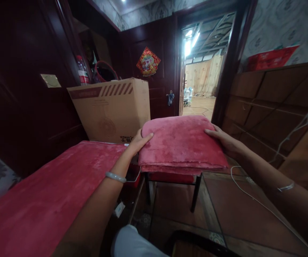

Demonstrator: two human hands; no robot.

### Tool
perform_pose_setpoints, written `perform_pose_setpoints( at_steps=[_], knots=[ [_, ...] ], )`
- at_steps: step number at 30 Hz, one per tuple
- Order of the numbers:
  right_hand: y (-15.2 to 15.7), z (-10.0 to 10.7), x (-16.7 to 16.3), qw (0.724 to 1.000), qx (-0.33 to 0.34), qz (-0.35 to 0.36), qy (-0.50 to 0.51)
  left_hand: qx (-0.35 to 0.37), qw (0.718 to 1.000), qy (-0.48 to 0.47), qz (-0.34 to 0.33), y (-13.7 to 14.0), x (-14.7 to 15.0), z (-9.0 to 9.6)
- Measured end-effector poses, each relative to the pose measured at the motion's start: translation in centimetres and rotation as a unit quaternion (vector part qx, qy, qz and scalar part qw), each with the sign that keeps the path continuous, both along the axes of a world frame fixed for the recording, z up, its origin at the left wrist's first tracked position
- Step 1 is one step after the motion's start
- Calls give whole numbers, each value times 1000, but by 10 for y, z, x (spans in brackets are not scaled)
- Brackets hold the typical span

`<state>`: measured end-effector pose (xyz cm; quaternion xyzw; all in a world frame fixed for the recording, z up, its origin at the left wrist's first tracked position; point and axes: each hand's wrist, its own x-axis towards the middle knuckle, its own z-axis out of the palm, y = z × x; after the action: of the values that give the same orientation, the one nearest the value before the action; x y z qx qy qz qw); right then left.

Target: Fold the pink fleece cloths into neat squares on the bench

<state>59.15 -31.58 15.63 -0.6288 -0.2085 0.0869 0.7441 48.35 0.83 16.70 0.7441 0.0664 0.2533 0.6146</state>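
A folded pink-red plush blanket point(180, 142) is held level between my two hands, over a small stool point(172, 177) with dark legs and a red seat. My left hand point(141, 141) grips its left side, thumb lying on top and fingers hidden at the edge. On the opposite side my right hand point(225, 141) clasps it the same way, with the fingers out of sight beneath. Layered folds show along the near edge. Whether the blanket's underside touches the stool cannot be made out.
Red plush cloth point(71, 185) covers a surface at the left. Behind it stands a cardboard box point(111, 110) with a red-capped bottle point(82, 71) on top. A white cable point(261, 203) runs over the tiled floor at right. Brown cabinets point(261, 92) flank the open doorway.
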Motion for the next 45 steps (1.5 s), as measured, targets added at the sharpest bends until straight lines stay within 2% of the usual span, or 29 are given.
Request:
perform_pose_setpoints(
  at_steps=[3,7,9,11,14,19,23,25,28,31,36,40,45],
  knots=[
    [0,2,-4,997,-8,-50,-59,6,999,-5,-31,-3,-4,-3],
    [-1,-8,-5,976,-41,-114,-183,-48,998,7,-36,-2,-6,-10],
    [-2,-18,-6,982,-55,-84,-162,-75,996,7,-46,-2,-8,-18],
    [-4,-29,-6,993,-54,-42,-98,-89,994,-1,-65,-2,-12,-25],
    [-8,-38,-8,998,-34,-19,-42,-81,994,-16,-70,-3,-18,-29],
    [-5,-42,-22,1000,12,-1,10,-59,997,-28,-41,-5,-20,-26],
    [0,-42,-36,999,28,23,35,-69,997,-22,-40,-6,-22,-25],
    [1,-39,-37,999,28,15,34,-70,996,-24,-51,-7,-23,-25],
    [2,-31,-29,999,19,-28,13,-33,996,-50,-59,-12,-22,-26],
    [4,-24,-16,997,20,-73,-12,-8,996,-78,-37,-17,-18,-27],
    [5,-34,-11,997,22,-33,60,-35,997,-71,-25,-16,-19,-31],
    [2,-37,-17,998,30,-39,30,-52,995,-67,-46,-10,-22,-35],
    [5,-29,-21,997,22,-67,25,-54,995,-70,-37,-7,-21,-43]
  ],
)
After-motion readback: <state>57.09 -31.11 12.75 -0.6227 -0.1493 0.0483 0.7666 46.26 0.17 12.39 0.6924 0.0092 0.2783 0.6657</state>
